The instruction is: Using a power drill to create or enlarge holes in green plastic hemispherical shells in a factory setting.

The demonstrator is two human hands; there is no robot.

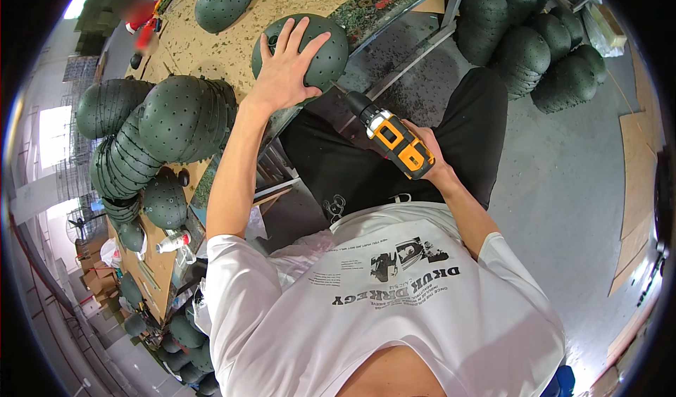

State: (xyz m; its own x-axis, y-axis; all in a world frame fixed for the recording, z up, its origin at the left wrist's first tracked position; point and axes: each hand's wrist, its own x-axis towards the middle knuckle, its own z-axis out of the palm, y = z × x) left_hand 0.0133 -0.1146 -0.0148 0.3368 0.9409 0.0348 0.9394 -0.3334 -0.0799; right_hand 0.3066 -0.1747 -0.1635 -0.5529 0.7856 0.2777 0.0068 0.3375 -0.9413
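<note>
I have the left hand (285, 70) laid over a dark green perforated dome shell (332, 45), fingers spread wide, palm down on its curve. The right hand (431, 147) is wrapped around an orange-and-black cordless drill (398, 140); its bit points at the rim of that shell, and from my feed I cannot tell whether the two touch. The shell sits at the near edge of a wooden worktable (204, 52) littered with dark green shavings (384, 1).

Farther along the tabletop I see another perforated dome (224, 4) on its own. To the left, more domes are nested one inside another in a long, bent stack (176, 119), each cupping the next. Below it lies a pale plastic bottle (172, 241) with a red part; its contents I cannot make out. Cardboard boxes (100, 284) stand beyond, too small for me to see inside. On the floor to the right, further nested shells (524, 55) lean together in clusters.
</note>
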